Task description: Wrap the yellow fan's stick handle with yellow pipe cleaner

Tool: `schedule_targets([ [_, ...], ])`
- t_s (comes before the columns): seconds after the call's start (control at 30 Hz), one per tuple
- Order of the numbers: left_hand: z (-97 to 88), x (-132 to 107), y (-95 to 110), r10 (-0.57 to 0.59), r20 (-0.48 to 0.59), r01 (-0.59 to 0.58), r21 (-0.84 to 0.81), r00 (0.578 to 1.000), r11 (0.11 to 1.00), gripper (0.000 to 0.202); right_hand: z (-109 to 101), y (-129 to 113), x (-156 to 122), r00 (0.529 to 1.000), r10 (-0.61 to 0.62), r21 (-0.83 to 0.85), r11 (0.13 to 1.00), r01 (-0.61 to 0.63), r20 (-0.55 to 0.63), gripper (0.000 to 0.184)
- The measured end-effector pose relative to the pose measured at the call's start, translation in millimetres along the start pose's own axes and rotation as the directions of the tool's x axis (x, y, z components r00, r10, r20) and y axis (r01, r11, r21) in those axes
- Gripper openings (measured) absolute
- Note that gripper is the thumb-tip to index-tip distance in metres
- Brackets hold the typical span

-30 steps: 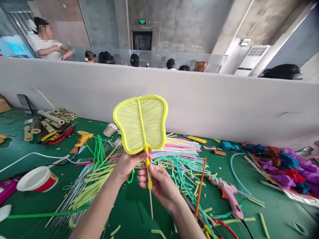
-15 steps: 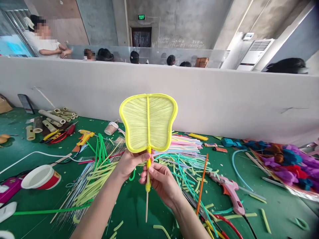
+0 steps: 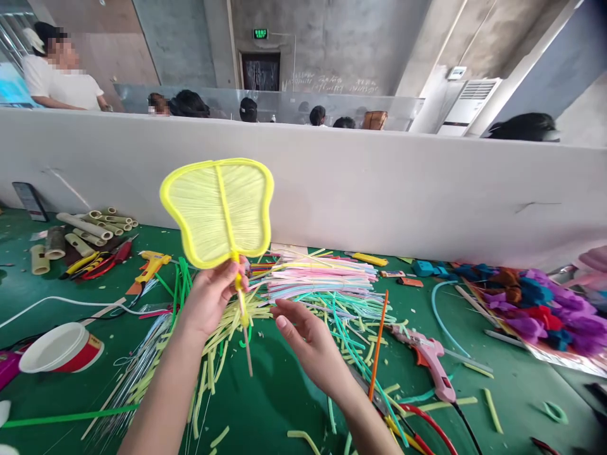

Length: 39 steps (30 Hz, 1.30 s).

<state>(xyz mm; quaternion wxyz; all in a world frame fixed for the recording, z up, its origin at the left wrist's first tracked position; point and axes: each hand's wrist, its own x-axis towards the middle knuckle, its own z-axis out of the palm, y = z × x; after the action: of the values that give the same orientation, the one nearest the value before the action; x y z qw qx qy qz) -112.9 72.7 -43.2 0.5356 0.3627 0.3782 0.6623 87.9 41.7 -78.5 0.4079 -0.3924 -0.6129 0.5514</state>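
A yellow hand fan (image 3: 220, 215) with a raised rim and a central rib is held up in my left hand (image 3: 208, 294). My left fingers wrap its handle just below the fan face. The handle is a pale stick partly bound in yellow, its bare end pointing down and tilted to the right. Apart from the fan, my right hand (image 3: 303, 338) hovers over the green table (image 3: 279, 392) with fingers stretched and nothing in it. Behind it lies a pile of pink and pastel pipe cleaners (image 3: 322, 275); yellow-green pieces (image 3: 208, 366) spread beneath my left arm.
On the right are a pink glue gun (image 3: 434, 363), an orange stick (image 3: 379, 347) and purple and blue fuzzy pieces (image 3: 545, 303). A paper bowl (image 3: 61, 347), yellow glue gun (image 3: 150, 268), pliers (image 3: 107, 262) and bamboo tubes (image 3: 85, 229) lie left. A white partition (image 3: 370, 189) stands behind.
My right hand has let go of the handle and opened. My left hand has carried the fan left and slightly up, tilting it. The view has shifted a little to the right.
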Motion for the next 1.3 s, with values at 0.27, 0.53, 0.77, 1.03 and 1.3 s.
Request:
schedule_targets([
  [0.27,-28.1,12.7,7.7,0.073,-0.207,-0.075,-0.005,0.976,0.997,0.034,-38.6,-31.8,53.1,0.994,-0.108,-0.687,0.723,0.071,-0.012,0.024],
  [0.53,-40.7,17.0,11.6,0.096,-0.239,-0.084,0.061,0.966,0.995,0.038,10.4,-36.8,183.1,0.955,0.148,-0.923,0.329,0.198,0.257,0.026],
  [0.77,-66.7,41.4,-36.3,-0.071,-0.234,0.079,0.023,0.970,0.997,0.042,39.4,3.2,226.2,0.889,0.352,-0.953,0.040,0.300,0.294,0.033],
  [1.03,-71.6,54.0,-92.7,-0.270,-0.240,0.242,-0.138,0.933,0.960,0.030,32.3,10.6,226.3,0.845,0.372,-0.903,-0.035,0.428,0.385,0.034],
  [1.3,-72.4,56.2,-97.4,-0.306,-0.227,0.237,-0.287,0.925,0.928,0.012,29.7,9.4,221.1,0.828,0.321,-0.862,-0.062,0.503,0.460,0.033],
])
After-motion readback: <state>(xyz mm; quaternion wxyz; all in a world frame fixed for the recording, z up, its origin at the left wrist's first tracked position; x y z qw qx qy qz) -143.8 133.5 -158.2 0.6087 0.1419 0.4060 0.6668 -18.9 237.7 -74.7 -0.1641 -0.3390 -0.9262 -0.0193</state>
